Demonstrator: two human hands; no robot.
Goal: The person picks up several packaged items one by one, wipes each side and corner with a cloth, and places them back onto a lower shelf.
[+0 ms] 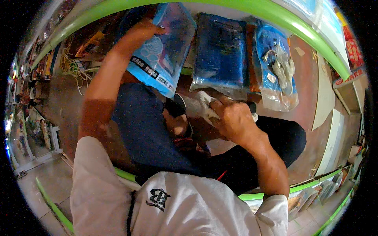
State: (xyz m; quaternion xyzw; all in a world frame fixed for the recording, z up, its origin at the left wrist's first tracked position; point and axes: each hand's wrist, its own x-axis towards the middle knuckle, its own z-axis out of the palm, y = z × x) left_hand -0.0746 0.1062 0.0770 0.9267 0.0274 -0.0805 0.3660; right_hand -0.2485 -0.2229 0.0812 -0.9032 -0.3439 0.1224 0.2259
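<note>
My left hand [147,29] grips a blue printed plastic bag [175,38] near its upper left side. The bag is held tilted above my left knee, and its printed band bears writing. In my right hand [237,115] is a bunched white cloth [205,98], low in front of my bent right leg. Just beyond that hand lies a flat dark blue packet [220,50] in clear plastic. To its right is a second blue packet [267,38], with a crumpled clear plastic bag [283,70] on top.
Yellowish cords [79,73] lie loose at the left. A green rail [248,6] curves along the far edge. Pale flat boards [329,141] are on the brown surface at the right, near a red printed box [353,53]. Glass-fronted shelving [32,138] stands at the left.
</note>
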